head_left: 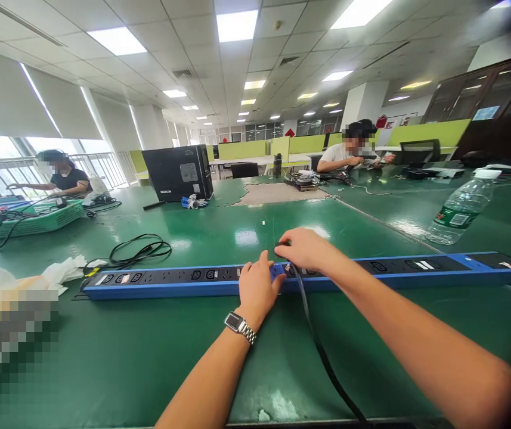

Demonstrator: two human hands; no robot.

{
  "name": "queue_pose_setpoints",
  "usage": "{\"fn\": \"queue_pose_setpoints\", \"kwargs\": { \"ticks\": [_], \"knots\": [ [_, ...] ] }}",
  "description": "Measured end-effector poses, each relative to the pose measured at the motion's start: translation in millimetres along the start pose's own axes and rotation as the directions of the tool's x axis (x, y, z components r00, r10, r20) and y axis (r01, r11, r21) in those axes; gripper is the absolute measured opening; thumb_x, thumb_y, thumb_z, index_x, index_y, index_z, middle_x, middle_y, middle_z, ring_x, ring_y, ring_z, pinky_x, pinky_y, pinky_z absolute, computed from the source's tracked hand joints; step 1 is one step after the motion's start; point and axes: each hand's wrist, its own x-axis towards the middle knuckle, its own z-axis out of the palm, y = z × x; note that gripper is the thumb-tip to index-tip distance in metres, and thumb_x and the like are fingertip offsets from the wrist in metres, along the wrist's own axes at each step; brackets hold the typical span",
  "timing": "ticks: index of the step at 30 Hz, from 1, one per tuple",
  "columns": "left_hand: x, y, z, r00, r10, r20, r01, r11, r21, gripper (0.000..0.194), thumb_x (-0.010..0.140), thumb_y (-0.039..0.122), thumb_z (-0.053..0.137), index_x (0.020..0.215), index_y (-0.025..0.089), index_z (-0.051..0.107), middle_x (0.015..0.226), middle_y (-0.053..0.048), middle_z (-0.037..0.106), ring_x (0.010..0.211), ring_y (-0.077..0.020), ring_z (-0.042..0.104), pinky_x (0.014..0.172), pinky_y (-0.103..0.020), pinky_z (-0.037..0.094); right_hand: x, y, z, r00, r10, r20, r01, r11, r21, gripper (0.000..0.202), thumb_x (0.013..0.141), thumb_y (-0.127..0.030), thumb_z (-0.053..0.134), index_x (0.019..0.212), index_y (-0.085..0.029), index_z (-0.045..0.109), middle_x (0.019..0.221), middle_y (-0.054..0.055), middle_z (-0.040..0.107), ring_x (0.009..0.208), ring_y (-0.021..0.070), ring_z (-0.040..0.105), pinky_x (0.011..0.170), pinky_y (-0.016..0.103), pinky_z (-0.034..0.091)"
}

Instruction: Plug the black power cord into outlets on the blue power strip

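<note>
A long blue-framed power strip point(161, 290) with black sockets lies across the green table in front of me. My left hand point(257, 289), with a metal-banded watch point(239, 326) on its wrist, is closed over the middle of the strip. Just right of it, above the strip, my right hand point(304, 247) pinches the end of a black cable point(311, 322). Something small and dark shows at its fingertips; its shape is mostly hidden. From that hand the cable runs down over the near table edge.
A coiled black cord point(141, 250) lies behind the strip's left end. Further back stand a black computer case point(177, 173) and a tilted water bottle point(461, 205). A green basket point(53, 217) is at left. Two people sit at the table's far sides.
</note>
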Motion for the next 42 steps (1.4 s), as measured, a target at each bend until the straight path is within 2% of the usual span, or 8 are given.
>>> {"fn": "queue_pose_setpoints", "kwargs": {
  "ticks": [4,10,13,18,24,29,34,42],
  "knots": [
    [-2.7,-3.7,2.9,0.995,0.101,-0.018,-0.099,0.993,0.057,0.025,0.096,0.034,0.056,0.118,0.025,0.065,0.127,-0.007,0.068,0.123,-0.0236,0.058,0.112,-0.048,0.036,-3.8,38.6,-8.1,0.998,0.039,-0.045,-0.043,0.995,-0.095,0.02,0.075,-0.036,0.06,0.071,-0.026,0.077,0.079,0.006,0.075,0.074,0.0218,0.066,0.063,0.03,0.041],
    [-4.0,-4.8,4.5,0.993,0.118,-0.025,-0.116,0.991,0.063,0.021,0.097,0.034,0.054,0.106,0.029,0.072,0.128,-0.003,0.068,0.124,-0.0243,0.057,0.111,-0.051,0.036,-23.6,88.8,20.8,0.989,0.135,-0.06,-0.141,0.984,-0.107,0.022,0.077,-0.036,0.057,0.076,-0.028,0.078,0.082,0.004,0.076,0.072,0.0215,0.066,0.064,0.031,0.042],
    [-4.0,-3.9,4.9,0.992,0.119,-0.034,-0.117,0.991,0.067,0.022,0.097,0.033,0.054,0.108,0.029,0.072,0.128,-0.003,0.068,0.125,-0.025,0.057,0.111,-0.053,0.037,-26.7,92.1,23.8,0.988,0.126,-0.089,-0.134,0.987,-0.093,0.023,0.078,-0.037,0.057,0.081,-0.028,0.078,0.085,0.005,0.076,0.073,0.0217,0.066,0.065,0.032,0.043],
    [-3.9,-3.0,6.0,0.992,0.121,-0.038,-0.119,0.991,0.06,0.022,0.097,0.033,0.054,0.108,0.029,0.072,0.128,-0.003,0.068,0.125,-0.0241,0.057,0.112,-0.052,0.036,-26.8,96.4,10.8,0.967,0.251,-0.031,-0.253,0.954,-0.163,0.021,0.075,-0.033,0.059,0.08,-0.028,0.079,0.087,0.006,0.076,0.074,0.0233,0.066,0.062,0.032,0.042],
    [-4.2,-2.7,6.1,0.994,0.1,-0.046,-0.098,0.994,0.054,0.022,0.096,0.031,0.054,0.107,0.029,0.073,0.127,-0.003,0.069,0.124,-0.0245,0.058,0.112,-0.052,0.037,-26.4,101.3,7.2,0.995,0.08,0.054,-0.078,0.997,-0.027,0.031,0.078,-0.039,0.057,0.095,-0.028,0.08,0.082,0.004,0.076,0.073,0.0216,0.067,0.063,0.03,0.046],
    [-5.2,-2.1,4.6,0.993,0.111,-0.03,-0.109,0.992,0.062,0.023,0.097,0.032,0.052,0.109,0.029,0.072,0.129,-0.003,0.068,0.126,-0.0249,0.057,0.112,-0.053,0.037,-16.7,101.4,6.9,0.994,0.094,0.063,-0.09,0.994,-0.07,0.024,0.075,-0.037,0.061,0.086,-0.029,0.08,0.087,0.003,0.077,0.074,0.0205,0.067,0.063,0.029,0.043],
    [-4.9,-3.1,4.8,0.992,0.119,-0.032,-0.116,0.991,0.066,0.023,0.097,0.032,0.053,0.109,0.029,0.072,0.13,-0.003,0.068,0.126,-0.025,0.057,0.112,-0.052,0.037,-14.2,117.6,4.5,0.993,0.08,0.088,-0.074,0.994,-0.076,0.02,0.072,-0.04,0.063,0.072,-0.029,0.079,0.071,0.004,0.074,0.063,0.019,0.063,0.057,0.029,0.04],
    [-5.5,-3.4,5.2,0.992,0.118,-0.035,-0.115,0.991,0.065,0.023,0.097,0.032,0.053,0.11,0.028,0.072,0.129,-0.003,0.068,0.126,-0.0257,0.057,0.112,-0.053,0.037,-20.6,115.5,15.2,0.983,0.126,0.135,-0.11,0.987,-0.118,0.026,0.076,-0.043,0.06,0.08,-0.027,0.08,0.08,0.006,0.075,0.075,0.0219,0.067,0.066,0.031,0.044]
  ]
}}
